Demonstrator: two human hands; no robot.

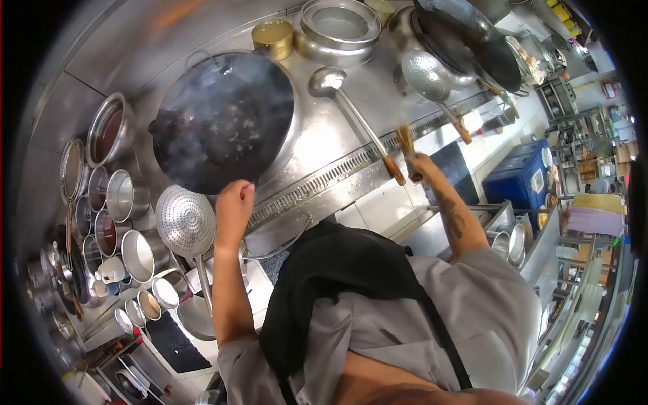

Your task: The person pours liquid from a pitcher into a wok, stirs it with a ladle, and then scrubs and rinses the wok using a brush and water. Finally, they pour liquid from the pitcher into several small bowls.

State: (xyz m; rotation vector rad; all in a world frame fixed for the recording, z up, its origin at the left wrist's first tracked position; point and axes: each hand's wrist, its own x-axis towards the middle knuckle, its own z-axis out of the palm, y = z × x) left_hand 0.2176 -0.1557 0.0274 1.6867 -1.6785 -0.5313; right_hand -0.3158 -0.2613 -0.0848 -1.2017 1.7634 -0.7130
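Steel cooktop (pixel 314 138) fills the upper half, its far reaches lost in black rounded corners; toward three o'clock the kitchen is too small and warped to make out. At ten o'clock sits the wok (pixel 226 125), smoke veiling its inside, so the dark bits at the bottom are hard to read. Left hand (pixel 236 200) is at its near edge with fingers curled inward; whether they clasp the rim, I cannot tell. Toward two o'clock, the fingers of the right hand (pixel 420 166) wrap around a brush (pixel 406 140), its far end blurred. Just beside it, a ladle (pixel 358 120) lies at one o'clock, its wooden handle crossing the slotted drain (pixel 312 185). Pots (pixel 138 256) and a skimmer (pixel 183 219) crowd eight to nine o'clock, leaving little room; bare steel lies open between wok and ladle.
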